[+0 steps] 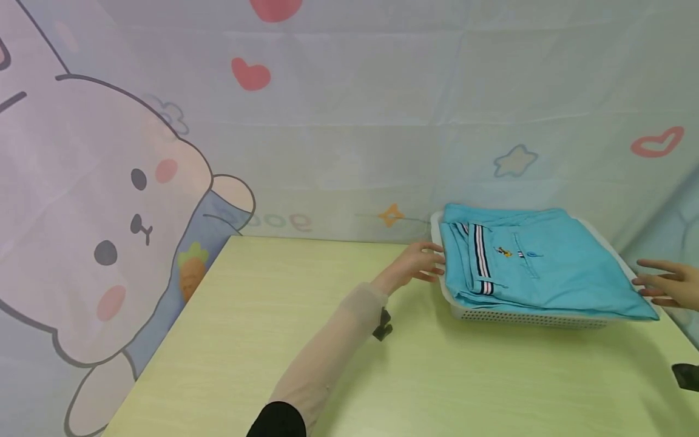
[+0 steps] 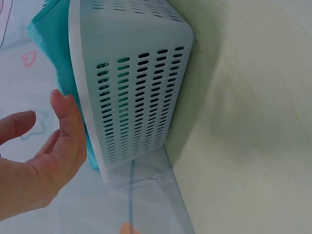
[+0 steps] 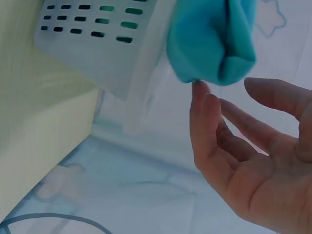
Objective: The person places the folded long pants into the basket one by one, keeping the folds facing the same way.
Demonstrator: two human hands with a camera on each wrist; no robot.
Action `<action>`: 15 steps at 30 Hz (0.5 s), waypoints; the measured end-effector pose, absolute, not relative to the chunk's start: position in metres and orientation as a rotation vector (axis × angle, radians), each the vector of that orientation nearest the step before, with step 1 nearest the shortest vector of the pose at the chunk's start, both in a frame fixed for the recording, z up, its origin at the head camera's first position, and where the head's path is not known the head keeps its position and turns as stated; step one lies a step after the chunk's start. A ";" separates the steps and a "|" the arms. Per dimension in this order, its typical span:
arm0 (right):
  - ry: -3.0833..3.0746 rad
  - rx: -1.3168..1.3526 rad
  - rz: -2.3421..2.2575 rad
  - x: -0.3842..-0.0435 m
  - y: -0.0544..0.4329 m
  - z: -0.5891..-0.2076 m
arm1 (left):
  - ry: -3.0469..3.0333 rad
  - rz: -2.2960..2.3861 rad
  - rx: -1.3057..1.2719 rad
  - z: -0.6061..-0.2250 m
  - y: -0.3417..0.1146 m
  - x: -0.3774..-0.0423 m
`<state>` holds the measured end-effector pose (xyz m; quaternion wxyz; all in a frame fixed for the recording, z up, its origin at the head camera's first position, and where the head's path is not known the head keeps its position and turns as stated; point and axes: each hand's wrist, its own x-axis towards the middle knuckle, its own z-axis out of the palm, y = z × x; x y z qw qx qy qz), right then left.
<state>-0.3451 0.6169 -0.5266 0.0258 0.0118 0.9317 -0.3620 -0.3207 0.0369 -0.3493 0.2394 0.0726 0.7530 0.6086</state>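
Observation:
A folded turquoise garment (image 1: 557,261) with striped trim, a small embroidered motif and a pocket slit lies in a white perforated basket (image 1: 524,317), at the right of the table. One corner of the cloth hangs over the basket's front right rim. My left hand (image 1: 416,262) is at the basket's left rim, its fingers loosely bent and thumb apart; in the left wrist view the fingertips are close to the rim and cloth (image 2: 61,53). On the other side, my right hand (image 3: 248,151) has its fingers spread just by the overhanging corner (image 3: 209,44), gripping nothing.
The basket stands on a pale yellow-green table (image 1: 273,315), near its back edge. Behind hangs a printed curtain (image 1: 349,121) with a cartoon animal, hearts and stars. The table's right edge runs close beside the basket.

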 end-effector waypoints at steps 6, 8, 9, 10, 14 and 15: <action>2.995 -0.073 -1.106 -0.355 0.619 -0.535 | 2.128 1.698 0.188 -0.347 0.041 -0.321; 3.038 -0.075 -1.080 -0.351 0.604 -0.526 | 2.186 1.697 0.218 -0.346 0.044 -0.319; 3.063 -0.062 -1.065 -0.347 0.591 -0.517 | 2.223 1.692 0.244 -0.346 0.046 -0.318; 3.090 -0.046 -1.030 -0.340 0.576 -0.506 | 2.282 1.674 0.291 -0.346 0.049 -0.316; 3.173 -0.093 -0.980 -0.302 0.499 -0.443 | 2.605 1.474 0.619 -0.347 0.060 -0.307; 3.195 -0.105 -0.968 -0.292 0.482 -0.429 | 2.679 1.396 0.701 -0.347 0.063 -0.305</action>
